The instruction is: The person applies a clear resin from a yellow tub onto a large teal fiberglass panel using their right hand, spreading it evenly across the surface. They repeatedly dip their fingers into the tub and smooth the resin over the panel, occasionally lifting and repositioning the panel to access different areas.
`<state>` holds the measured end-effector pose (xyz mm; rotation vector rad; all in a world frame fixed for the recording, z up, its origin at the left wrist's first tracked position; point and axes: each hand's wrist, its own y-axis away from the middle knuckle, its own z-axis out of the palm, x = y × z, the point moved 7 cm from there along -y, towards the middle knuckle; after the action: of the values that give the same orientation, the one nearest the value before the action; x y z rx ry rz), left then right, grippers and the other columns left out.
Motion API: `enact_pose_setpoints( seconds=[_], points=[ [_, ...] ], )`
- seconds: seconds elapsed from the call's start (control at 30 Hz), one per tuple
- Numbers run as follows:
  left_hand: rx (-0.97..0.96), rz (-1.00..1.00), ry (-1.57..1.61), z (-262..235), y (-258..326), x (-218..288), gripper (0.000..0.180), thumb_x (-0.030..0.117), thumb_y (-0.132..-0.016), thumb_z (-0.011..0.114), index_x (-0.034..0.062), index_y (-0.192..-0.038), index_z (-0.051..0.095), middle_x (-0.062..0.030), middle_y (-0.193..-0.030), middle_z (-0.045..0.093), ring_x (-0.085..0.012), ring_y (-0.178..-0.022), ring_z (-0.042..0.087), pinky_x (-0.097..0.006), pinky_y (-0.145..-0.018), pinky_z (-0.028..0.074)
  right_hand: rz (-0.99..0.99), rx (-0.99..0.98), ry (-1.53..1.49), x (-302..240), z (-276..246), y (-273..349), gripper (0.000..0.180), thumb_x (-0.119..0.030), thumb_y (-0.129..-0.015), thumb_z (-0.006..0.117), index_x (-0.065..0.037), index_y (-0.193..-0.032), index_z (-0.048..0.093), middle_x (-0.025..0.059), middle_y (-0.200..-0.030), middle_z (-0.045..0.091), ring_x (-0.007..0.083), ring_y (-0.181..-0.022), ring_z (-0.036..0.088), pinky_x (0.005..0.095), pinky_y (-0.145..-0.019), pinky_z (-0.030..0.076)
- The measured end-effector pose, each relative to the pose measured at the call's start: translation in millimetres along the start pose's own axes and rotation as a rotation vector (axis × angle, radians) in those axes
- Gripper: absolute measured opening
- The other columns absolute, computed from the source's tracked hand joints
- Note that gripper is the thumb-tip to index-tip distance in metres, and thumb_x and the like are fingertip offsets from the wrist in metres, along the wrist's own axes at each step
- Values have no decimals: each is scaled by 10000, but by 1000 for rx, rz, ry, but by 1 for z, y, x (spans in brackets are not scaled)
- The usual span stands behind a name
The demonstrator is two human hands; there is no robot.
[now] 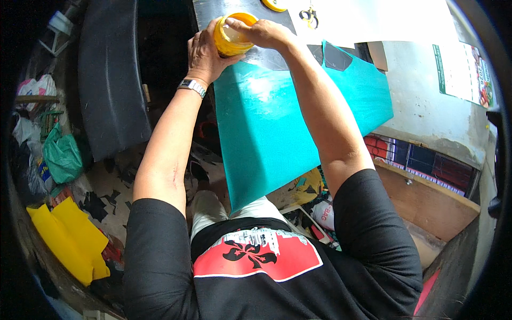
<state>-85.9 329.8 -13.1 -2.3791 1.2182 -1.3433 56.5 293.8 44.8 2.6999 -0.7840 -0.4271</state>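
Note:
A round yellow tub [230, 49], its mouth tilted toward me and something pale inside, is held at the table's left edge. My left hand [205, 56], with a metal watch on the wrist, is wrapped round its left side. From the right, my right hand [266, 35] grips the tub at its rim; one digit reaches across the mouth, and the other fingers are mostly hidden. Below both hands a large teal sheet [277, 122] with a glossy patch hangs over the table's near edge toward my lap.
A yellow lid [274, 4] and scissors [309, 18] with dark and yellow handles lie beyond the tub. A dark cut piece [337, 57] rests on the teal sheet. Black sheeting [109, 80] hangs at the left, above floor scraps. Yellow sheet material [69, 240] and a green bag [61, 154] lie at far left.

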Motion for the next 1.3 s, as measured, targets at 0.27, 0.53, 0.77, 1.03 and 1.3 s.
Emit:
enact_pose_setpoints(
  seconds=[0.27,0.53,0.77,1.03,1.3],
  points=[
    [91,87,50,-5,-4,8,1032,513,-665,849,144,-1436,270,-141,-1176,625,-336,-1098,612,-503,-922,475,157,67,69,10,-25,23,929,-873,-803,353,-66,-1068,730,150,-962,728,302,-960,698,436,-834,536],
    [-13,-83,-140,-7,-5,10,1092,623,-654,807,134,-1459,255,-158,-1337,531,-338,-1243,503,-517,-1038,359,-294,-91,-835,100,19,154,834,-614,-1019,141,-78,-954,777,62,-1093,709,232,-1022,606,434,-984,430],
    [-47,-93,-280,-1,-12,-2,1101,658,-659,787,107,-1453,261,-175,-1355,507,-347,-1262,487,-510,-1072,345,285,289,-267,295,64,253,810,-689,-967,230,-71,-1415,500,125,-1581,295,287,-1509,57,591,-1178,-3],
    [-64,-151,-238,0,-13,-10,1069,674,-674,768,78,-1435,310,-182,-1368,491,-355,-1296,457,-508,-1107,321,170,246,231,340,78,235,993,-775,-874,373,-107,-1568,132,115,-1637,75,290,-1514,-3,625,-1166,-32],
    [-83,-76,-207,3,-10,-13,1094,719,-658,753,88,-1429,299,-193,-1320,521,-356,-1258,490,-520,-1076,326,-94,254,191,222,97,228,1074,-825,-821,379,-91,-1564,130,130,-1632,93,287,-1513,34,630,-1169,-3]
  ],
)
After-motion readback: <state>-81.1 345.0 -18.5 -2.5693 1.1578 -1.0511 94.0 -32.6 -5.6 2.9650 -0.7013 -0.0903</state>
